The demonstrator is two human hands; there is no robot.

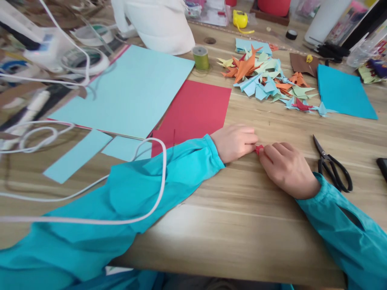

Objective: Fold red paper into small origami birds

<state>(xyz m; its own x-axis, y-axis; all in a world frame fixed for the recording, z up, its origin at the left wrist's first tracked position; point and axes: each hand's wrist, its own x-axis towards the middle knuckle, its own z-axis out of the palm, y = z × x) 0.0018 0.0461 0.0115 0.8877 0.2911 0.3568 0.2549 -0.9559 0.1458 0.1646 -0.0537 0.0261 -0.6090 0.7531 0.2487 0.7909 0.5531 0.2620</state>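
A small piece of folded red paper (259, 149) lies between my two hands, low over the wooden table. My left hand (237, 141) pinches its left side, fingers pressed together. From the right, my right hand (287, 167) grips the other side with curled fingers. Most of the paper is hidden by the fingertips, so its folded shape cannot be made out. Black-handled scissors (332, 165) rest just right of my right hand, blades pointing away. Beyond the hands lies a pile of folded paper cranes (266, 76) in orange, blue, green and red.
Light blue sheets (127, 88) and red paper (199, 108) lie to the left, with cut blue strips (78, 155) nearer. A white cable (165, 173) loops over my left sleeve. A thread spool (201, 58), yellow tape measure (240, 19) and bright blue paper (344, 92) sit farther back.
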